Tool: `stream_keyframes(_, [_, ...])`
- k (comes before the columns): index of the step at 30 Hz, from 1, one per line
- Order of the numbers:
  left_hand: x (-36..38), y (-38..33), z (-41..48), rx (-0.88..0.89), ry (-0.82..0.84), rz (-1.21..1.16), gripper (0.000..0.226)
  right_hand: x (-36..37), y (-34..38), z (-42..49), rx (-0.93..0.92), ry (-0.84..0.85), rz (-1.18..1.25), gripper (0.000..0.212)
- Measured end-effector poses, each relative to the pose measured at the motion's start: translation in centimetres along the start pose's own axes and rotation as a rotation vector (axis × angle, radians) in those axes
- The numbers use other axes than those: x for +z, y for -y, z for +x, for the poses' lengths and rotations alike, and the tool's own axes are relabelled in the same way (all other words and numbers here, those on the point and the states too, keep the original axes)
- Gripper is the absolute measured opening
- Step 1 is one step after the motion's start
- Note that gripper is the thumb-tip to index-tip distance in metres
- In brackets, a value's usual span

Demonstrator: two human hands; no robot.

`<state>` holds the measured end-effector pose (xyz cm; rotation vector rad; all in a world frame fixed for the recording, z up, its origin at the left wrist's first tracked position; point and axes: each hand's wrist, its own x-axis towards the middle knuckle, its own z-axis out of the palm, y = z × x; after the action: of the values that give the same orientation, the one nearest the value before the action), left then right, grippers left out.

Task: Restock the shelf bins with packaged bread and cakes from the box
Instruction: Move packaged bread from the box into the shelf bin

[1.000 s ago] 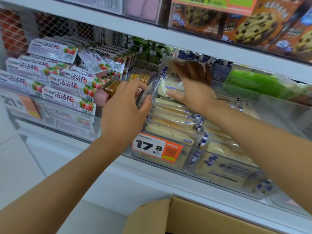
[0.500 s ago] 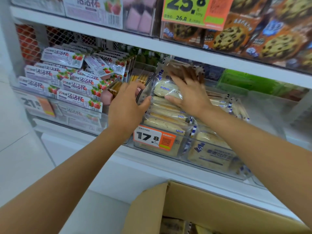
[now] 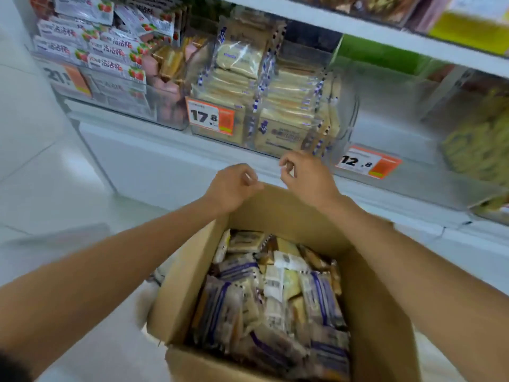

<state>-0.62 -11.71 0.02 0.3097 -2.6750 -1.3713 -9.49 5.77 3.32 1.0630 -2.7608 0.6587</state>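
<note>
Both hands have dropped from the shelf bin to the far rim of the cardboard box. Packaged bread fills the box; more is stacked in the bin behind the 17.8 tag. On the left hand and right hand, each grip is loosely curled and apparently holds nothing.

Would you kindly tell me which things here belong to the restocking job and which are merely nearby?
Job: cardboard box; packaged bread inside it; clear shelf bin of bread; left hand and right hand, both empty above the box.
Just nearby: strawberry snack packs; green packets; 12.8 price tag.
</note>
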Motion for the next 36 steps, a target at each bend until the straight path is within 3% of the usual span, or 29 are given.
stream_keyframes(5, [8.1, 6.3, -6.0, -0.281, 0.493, 0.108, 0.023, 5.9, -5.8, -12.2, 0.265, 0.428, 0.044, 0.025])
stream_keyframes(10, [12.2, 10.5, -7.5, -0.369, 0.683, 0.117, 0.019, 8.8, -10.2, -18.7, 0.457, 0.602, 0.131, 0.029])
stream_keyframes(12, [13.2, 11.2, -7.4, -0.438, 0.687, 0.073, 0.03, 9.4, -11.3, -20.1, 0.513, 0.595, 0.18, 0.028])
stream_keyframes(19, [14.9, 10.7, -6.0, -0.406, 0.669, 0.258, 0.023, 10.4, -12.0, -21.4, 0.609, 0.485, 0.361, 0.016])
stream_keyframes(22, [14.8, 8.9, -4.9, -0.35, 0.558, 0.003, 0.014, 9.9, -12.0, -20.9, 0.647, 0.426, 0.459, 0.016])
stream_keyframes(24, [14.3, 6.3, -3.8, -0.355, 0.424, -0.143, 0.012, 9.0, -11.7, -20.1, 0.665, 0.388, 0.565, 0.032])
stream_keyframes(27, [14.3, 3.0, -2.6, -0.512, 0.271, -0.518, 0.011, 7.5, -10.7, -18.6, 0.767, 0.303, 0.876, 0.069])
stream_keyframes(29, [14.5, 1.3, -2.4, -0.626, 0.24, -0.744, 0.01, 6.8, -10.1, -17.7, 0.881, 0.246, 1.012, 0.064])
stream_keyframes(31, [14.6, 0.7, -2.5, -0.664, 0.274, -0.798, 0.019, 6.6, -9.6, -17.1, 0.999, 0.138, 1.135, 0.047])
stream_keyframes(33, [14.5, 0.8, -2.9, -0.653, 0.426, -0.677, 0.027, 6.5, -9.4, -17.0, 1.091, 0.008, 1.296, 0.042])
stream_keyframes(35, [14.5, 1.6, -3.7, -0.659, 0.552, -0.519, 0.037, 6.5, -9.6, -17.1, 1.095, -0.011, 1.391, 0.041])
stream_keyframes(36, [14.6, 2.1, -3.9, -0.644, 0.534, -0.456, 0.038, 6.5, -9.8, -17.3, 1.081, 0.03, 1.36, 0.044])
